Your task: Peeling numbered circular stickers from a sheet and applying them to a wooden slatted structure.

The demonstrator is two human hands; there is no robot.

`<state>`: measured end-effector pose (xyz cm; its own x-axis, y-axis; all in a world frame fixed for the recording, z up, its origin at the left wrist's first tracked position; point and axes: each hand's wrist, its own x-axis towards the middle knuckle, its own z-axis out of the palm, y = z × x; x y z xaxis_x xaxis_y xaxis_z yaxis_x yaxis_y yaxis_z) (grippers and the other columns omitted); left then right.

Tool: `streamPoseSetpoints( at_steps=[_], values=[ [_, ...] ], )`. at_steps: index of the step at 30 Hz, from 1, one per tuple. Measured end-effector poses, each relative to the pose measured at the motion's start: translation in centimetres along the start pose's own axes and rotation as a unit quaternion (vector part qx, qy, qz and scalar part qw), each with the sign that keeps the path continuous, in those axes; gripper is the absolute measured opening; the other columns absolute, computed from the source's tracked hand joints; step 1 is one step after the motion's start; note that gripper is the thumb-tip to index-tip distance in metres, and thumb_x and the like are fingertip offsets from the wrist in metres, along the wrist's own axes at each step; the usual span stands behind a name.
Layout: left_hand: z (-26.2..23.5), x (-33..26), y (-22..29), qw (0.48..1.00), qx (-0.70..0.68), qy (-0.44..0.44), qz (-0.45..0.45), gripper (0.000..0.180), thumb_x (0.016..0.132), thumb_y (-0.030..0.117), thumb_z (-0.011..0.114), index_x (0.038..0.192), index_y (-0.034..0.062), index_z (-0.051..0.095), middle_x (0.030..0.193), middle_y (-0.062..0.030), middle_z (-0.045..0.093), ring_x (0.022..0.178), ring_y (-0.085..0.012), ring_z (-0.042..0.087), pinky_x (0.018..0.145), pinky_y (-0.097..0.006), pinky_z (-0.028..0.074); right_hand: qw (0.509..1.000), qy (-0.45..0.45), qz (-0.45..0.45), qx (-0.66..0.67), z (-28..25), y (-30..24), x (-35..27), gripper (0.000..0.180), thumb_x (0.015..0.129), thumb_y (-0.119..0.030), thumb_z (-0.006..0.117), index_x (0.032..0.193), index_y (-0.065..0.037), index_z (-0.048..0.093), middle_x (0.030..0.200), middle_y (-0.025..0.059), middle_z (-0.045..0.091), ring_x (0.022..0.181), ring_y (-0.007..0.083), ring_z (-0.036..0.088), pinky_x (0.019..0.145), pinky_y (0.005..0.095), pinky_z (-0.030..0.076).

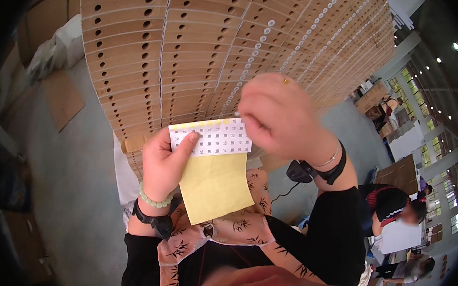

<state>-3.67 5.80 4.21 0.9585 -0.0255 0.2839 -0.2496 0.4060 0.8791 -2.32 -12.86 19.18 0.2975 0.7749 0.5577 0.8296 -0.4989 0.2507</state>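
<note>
So the left hand [165, 162] has a sticker sheet [216, 142] gripped by its left edge, thumb flat across the printed front. The sheet's up in front of the person's chest, between the 2 hands, with the cartons right behind it. Upper part is white with rows of small printed labels, and most of the top row is just bare yellow dots. Below that hangs a plain yellow backing [217, 187], curling a bit at the bottom.

Right hand [279, 114] is curled closed at the sheet's upper right corner. There's a tiny white bit by the fingertips, but I can't tell if it's pinched or what it is.

Behind all that is a big stack of flat brown cardboard cartons [127, 37] with columns of dark round holes [148, 11]. Further right, some columns have white round spots [261, 39] instead.

Wrist stuff: pale green bead bracelet [154, 203] plus black strap [149, 221] on the left, thin bangle [334, 155] and black band [337, 172] on the right. Pink apron [244, 225] has black leaf prints. Loose cardboard sheet [62, 99] on the grey floor, left side.
</note>
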Motion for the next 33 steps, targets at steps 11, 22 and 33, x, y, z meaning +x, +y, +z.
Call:
streamPoseSetpoints(
  at_steps=[11,22,33],
  values=[
    [0.1,0.3,-0.3,1.0,0.018,-0.005,0.018,0.015,0.09,0.009,0.066,0.097,-0.0038,0.065,0.085,-0.0045,0.07,0.073,-0.0056,0.06,0.064,-0.022,0.049,0.98,0.094,0.177,0.017,-2.8,8.2,1.9,0.009,0.089,-0.007,0.062,0.093,0.0,0.059,0.086,0.002,0.053,0.078,0.01,0.054,0.07,0.0232,0.045],
    [0.1,0.3,-0.1,0.999,0.042,-0.015,0.022,0.015,0.089,0.009,0.068,0.096,-0.0041,0.066,0.083,-0.004,0.07,0.071,-0.005,0.059,0.063,-0.022,0.048,0.986,0.121,0.1,-0.056,-2.7,7.4,3.4,0.005,0.084,0.002,0.057,0.087,-0.001,0.055,0.08,0.0141,0.051,0.076,0.0296,0.052,0.07,0.0348,0.043],
    [0.2,0.4,-0.4,0.997,0.067,-0.021,0.026,0.016,0.089,0.011,0.069,0.096,-0.0033,0.066,0.081,-0.0036,0.07,0.071,-0.0048,0.058,0.062,-0.022,0.047,0.969,0.185,0.161,-0.016,-1.7,7.7,3.5,0.011,0.08,0.001,0.065,0.086,-0.002,0.056,0.074,0.0025,0.05,0.06,0.0091,0.046,0.056,0.022,0.04]
  ],
)
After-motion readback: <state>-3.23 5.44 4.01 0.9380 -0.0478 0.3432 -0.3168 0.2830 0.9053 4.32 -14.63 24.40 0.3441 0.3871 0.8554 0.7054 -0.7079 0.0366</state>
